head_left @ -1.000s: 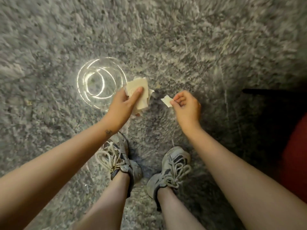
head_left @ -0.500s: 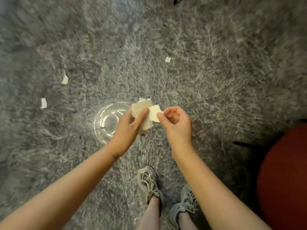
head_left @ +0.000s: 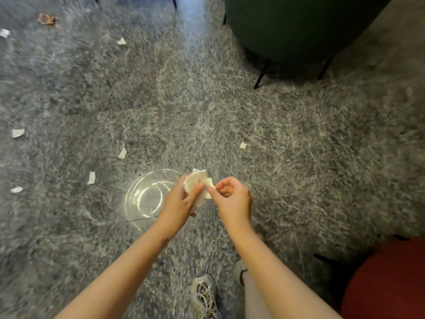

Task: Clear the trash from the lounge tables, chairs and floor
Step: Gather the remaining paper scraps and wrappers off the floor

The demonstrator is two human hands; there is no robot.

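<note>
i see the shaggy grey carpet (head_left: 299, 180) under a dark green round chair (head_left: 287, 26) on thin black legs and a red rounded seat (head_left: 391, 279). beside a clear round glass dish (head_left: 147, 199), my left hand (head_left: 178, 203) grips a crumpled white paper bundle (head_left: 194, 180), my right hand (head_left: 232, 199) pinching a small white paper piece (head_left: 208, 181) against it. torn white paper scraps (head_left: 122, 153) lie scattered to the left.

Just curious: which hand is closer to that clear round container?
Left. The left hand overlaps the rim of the clear round container; the right hand lies beyond the paper wad.
</note>
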